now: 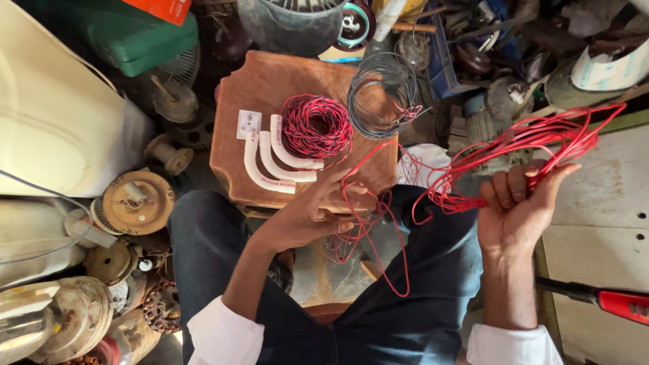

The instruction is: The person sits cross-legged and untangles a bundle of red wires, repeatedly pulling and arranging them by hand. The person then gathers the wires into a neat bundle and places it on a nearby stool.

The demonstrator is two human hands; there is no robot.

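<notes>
Nearest, the right hand [517, 206] is closed around a loose bundle of thin red plastic-coated wire [534, 145]. Tangled strands trail left to the left hand [318, 209], whose fingers pinch a loop. Beyond, a small square brown wooden stool [270, 81] holds three curved white plastic conduit bends [270, 162], a round red-and-black twisted wire coil [316, 126] and a grey wire coil [384, 94].
</notes>
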